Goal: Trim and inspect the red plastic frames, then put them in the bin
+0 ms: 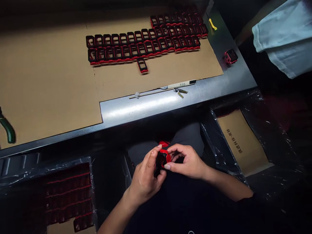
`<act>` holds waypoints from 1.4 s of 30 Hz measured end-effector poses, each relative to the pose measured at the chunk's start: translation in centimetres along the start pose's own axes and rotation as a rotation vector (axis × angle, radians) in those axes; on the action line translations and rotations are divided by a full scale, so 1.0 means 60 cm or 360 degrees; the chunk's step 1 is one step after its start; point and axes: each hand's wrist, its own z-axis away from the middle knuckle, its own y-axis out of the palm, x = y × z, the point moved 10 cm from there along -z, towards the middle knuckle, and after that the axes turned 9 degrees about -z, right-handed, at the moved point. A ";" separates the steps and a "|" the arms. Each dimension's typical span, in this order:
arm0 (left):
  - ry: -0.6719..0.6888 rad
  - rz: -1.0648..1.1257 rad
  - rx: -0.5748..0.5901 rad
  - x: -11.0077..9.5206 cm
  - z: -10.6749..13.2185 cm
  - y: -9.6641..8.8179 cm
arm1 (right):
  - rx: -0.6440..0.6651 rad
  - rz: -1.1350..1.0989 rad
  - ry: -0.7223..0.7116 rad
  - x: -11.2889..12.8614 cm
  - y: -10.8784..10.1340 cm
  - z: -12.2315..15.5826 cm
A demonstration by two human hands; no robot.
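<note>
Over the lap, a small red and black plastic frame is held between both hands. My left hand is curled around its left side, thumb and fingers closed on it. From the right, my right hand pinches the red edge between thumb and fingertips. Part of the frame is hidden by the fingers. Just beyond the hands, another red piece shows on the lap. On the bench stand rows of similar red and black frames, with one single frame set in front of them.
Along the bench edge lie a craft knife, a thin stick and small metal bits. Green-handled pliers are at far left. Lined boxes hold frames and cardboard. A person's pale sleeve is at right.
</note>
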 end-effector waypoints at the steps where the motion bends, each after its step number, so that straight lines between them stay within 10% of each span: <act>1: -0.0031 0.0040 0.0001 0.002 0.000 -0.001 | 0.0010 -0.0078 0.0062 -0.009 0.000 -0.001; 10: -0.0836 0.1035 0.0136 0.048 0.021 0.034 | 0.0189 -0.0801 0.0509 -0.057 0.033 0.000; 23: -0.0617 0.0580 0.0283 0.038 0.004 0.029 | 0.0107 -0.0293 0.0176 -0.027 -0.002 -0.007; 31: -0.0574 0.0569 0.0145 0.038 0.005 0.010 | -0.1036 0.1240 -0.0923 0.184 -0.192 -0.087; 37: -0.0609 0.0493 0.0102 0.038 0.016 0.005 | -0.1063 0.1808 -0.0723 0.222 -0.225 -0.194; 42: -0.0530 0.0431 0.0065 0.027 0.007 -0.004 | -0.0981 0.1577 -0.0818 0.210 -0.195 -0.126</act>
